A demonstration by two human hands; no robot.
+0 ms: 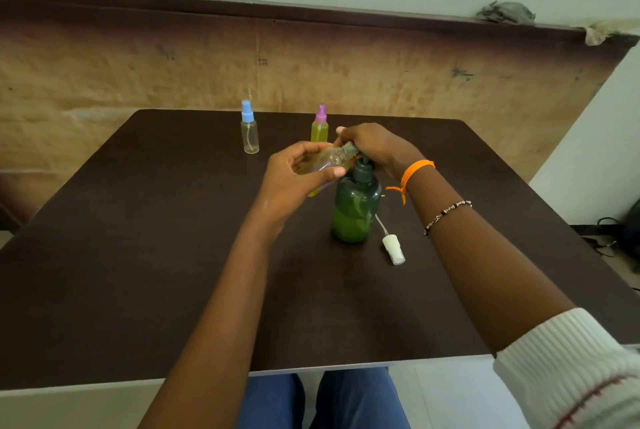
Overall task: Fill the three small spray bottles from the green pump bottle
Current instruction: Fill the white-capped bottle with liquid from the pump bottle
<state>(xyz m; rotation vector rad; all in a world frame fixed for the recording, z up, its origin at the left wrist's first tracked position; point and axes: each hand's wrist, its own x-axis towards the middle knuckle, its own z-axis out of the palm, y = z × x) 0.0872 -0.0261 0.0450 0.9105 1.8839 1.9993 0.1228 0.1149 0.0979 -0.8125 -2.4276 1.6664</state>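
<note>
Fingers of left hand [294, 172] grip tilted open spray bottle [327, 162] at pump bottle [355, 210] spout; right hand [375, 148] curls over pump. Filling second bottle, I'd judge; next, recap with sprayer [393, 248].

The light is soft, even and rather dim, with no hard shadows. A faint sheen lies on the dark table [138, 255] near its middle, and a weak shadow sits under the green bottle [355, 210]. The wide lens bends the table edges and the far wall trim. The picture is slightly soft throughout, and blurrier at the near sleeve [581, 369] on the right.
</note>
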